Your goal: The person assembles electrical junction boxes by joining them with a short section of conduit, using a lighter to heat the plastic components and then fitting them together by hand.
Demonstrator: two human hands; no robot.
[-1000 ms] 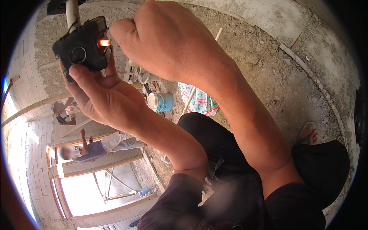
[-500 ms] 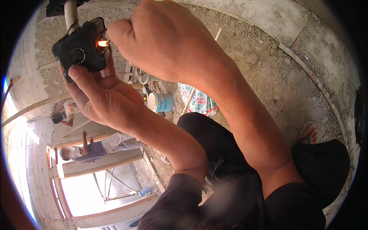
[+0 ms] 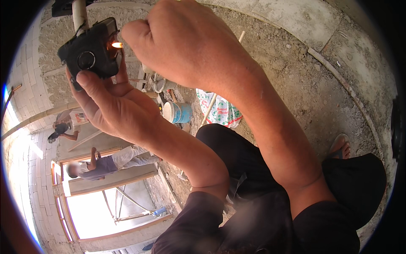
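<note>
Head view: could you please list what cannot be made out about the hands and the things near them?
Head view, right hand: most fingers, and anything in its grip, are hidden by its back.
Head view, left hand: some fingertips are hidden behind the black device.
Head view, pale pole: upper end is cut off by the top edge.

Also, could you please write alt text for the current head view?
A small flame shows at the side of a black boxy device held in a person's left hand, with the curled right hand close by. Beyond are a blue bucket and two other people.
</note>
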